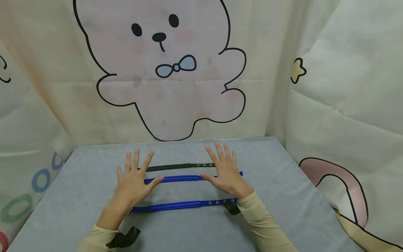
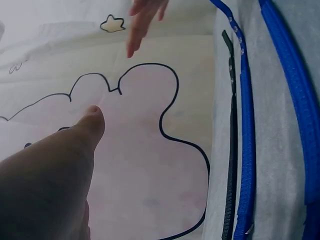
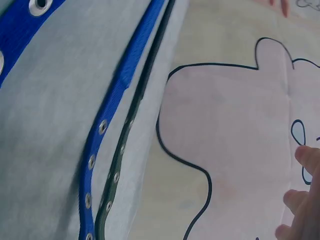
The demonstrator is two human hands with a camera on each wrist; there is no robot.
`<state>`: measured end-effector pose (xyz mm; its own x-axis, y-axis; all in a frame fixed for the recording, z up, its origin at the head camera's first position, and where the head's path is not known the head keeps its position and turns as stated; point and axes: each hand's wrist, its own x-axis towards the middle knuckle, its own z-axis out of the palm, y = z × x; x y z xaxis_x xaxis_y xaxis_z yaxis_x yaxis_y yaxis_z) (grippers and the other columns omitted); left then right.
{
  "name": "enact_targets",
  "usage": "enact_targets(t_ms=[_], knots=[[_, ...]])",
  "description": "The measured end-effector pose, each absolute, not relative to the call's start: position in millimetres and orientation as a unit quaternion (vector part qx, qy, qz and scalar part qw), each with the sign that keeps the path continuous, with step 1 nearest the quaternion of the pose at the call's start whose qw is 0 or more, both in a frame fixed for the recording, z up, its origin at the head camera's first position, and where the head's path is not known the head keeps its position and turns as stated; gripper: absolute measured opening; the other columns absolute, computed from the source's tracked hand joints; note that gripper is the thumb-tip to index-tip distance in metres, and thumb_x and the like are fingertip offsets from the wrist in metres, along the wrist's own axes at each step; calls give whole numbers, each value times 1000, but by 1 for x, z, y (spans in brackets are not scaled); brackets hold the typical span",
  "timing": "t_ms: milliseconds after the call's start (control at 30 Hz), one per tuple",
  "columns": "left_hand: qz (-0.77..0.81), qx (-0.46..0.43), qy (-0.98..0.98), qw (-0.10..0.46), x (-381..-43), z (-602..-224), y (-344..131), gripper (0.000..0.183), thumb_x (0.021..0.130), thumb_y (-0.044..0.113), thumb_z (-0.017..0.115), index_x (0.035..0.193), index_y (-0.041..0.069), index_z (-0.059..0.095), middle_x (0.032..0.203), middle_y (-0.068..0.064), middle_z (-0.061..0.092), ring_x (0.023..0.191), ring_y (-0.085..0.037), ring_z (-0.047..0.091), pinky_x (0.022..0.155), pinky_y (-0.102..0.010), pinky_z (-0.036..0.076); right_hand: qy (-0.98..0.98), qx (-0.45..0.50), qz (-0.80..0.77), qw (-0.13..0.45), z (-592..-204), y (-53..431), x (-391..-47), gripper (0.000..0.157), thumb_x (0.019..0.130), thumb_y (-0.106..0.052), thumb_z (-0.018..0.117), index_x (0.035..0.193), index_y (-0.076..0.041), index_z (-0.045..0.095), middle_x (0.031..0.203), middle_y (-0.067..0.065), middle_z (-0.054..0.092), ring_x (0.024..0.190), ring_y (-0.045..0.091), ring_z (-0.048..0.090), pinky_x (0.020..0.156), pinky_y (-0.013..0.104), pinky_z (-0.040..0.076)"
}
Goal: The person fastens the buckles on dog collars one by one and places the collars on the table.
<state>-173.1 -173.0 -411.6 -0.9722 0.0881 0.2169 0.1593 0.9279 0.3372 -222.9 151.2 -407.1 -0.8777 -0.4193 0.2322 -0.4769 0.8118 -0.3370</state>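
Head view: left hand point(image 1: 133, 182), right hand point(image 1: 225, 173) both splayed above three straps point(image 1: 176, 205) (two blue).

Table point(image 1: 185, 231) is pale gray-blue; back cloth point(image 1: 256, 105) shows pink bear point(image 1: 176, 94), blue bow point(image 1: 187, 64). Right cloth point(image 1: 355, 87) has yellow star point(image 1: 296, 71), pink arch point(image 1: 342, 176); left cloth point(image 1: 28, 122) has colored rings point(image 1: 41, 171).

Left sleeve point(image 1: 97, 240): plain pale beige, cuff ending below the wrist. Right sleeve point(image 1: 265, 224): same colour, creased along the forearm, cuff set higher up. Left wrist unit point(image 1: 128, 238): black, blocky, jutting past the cuff. Right wrist unit point(image 1: 232, 208): black too, partly hidden by its sleeve
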Motion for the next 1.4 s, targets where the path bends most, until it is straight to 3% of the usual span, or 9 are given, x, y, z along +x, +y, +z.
enact_targets(t_ms=[267,500,700,900,1067,1267,1400], knots=[[-221,-87,-967,87,-174,-404,-189,91,96,62,56,164,34,2,171,-18,-7,155,-49,-4,111,-80,14,-928,263,261,31,-403,151,-225,90,94,-63,59,164,-33,9,172,3,-8,157,37,-16,120,70,-4],[-258,-109,-956,86,-173,-403,-198,89,97,53,62,164,32,7,170,-21,3,153,-52,6,106,-82,20,-924,262,278,30,-405,163,-227,88,94,-50,67,163,-29,18,173,7,0,157,41,-10,114,79,11],[-293,-118,-946,77,-169,-406,-209,86,98,47,63,164,32,10,167,-25,12,148,-57,17,98,-84,28,-918,260,298,22,-412,181,-224,85,93,-48,69,162,-28,23,172,9,5,157,43,-5,110,82,16],[-317,-117,-939,55,-167,-409,-218,85,98,47,64,164,34,12,166,-26,14,146,-60,20,93,-86,29,-912,259,318,18,-419,200,-221,79,94,-44,69,160,-29,29,170,13,14,156,45,9,107,80,25],[-336,-133,-931,50,-166,-408,-228,83,97,40,68,163,26,19,165,-27,19,144,-59,24,94,-85,29,-906,252,339,5,-419,215,-219,72,95,-40,69,158,-26,36,167,16,22,153,46,20,108,78,27],[-357,-156,-920,36,-166,-404,-241,76,98,38,67,161,25,27,164,-23,26,144,-54,30,101,-78,34,-897,267,352,-7,-415,228,-223,66,96,-36,70,154,-21,42,159,14,39,145,42,38,111,68,35],[-368,-184,-911,19,-165,-404,-249,70,98,33,68,158,23,33,161,-21,32,144,-51,33,100,-73,38,-886,293,357,-41,-413,236,-226,67,95,-28,71,154,-15,42,157,13,43,143,41,41,109,66,38]])
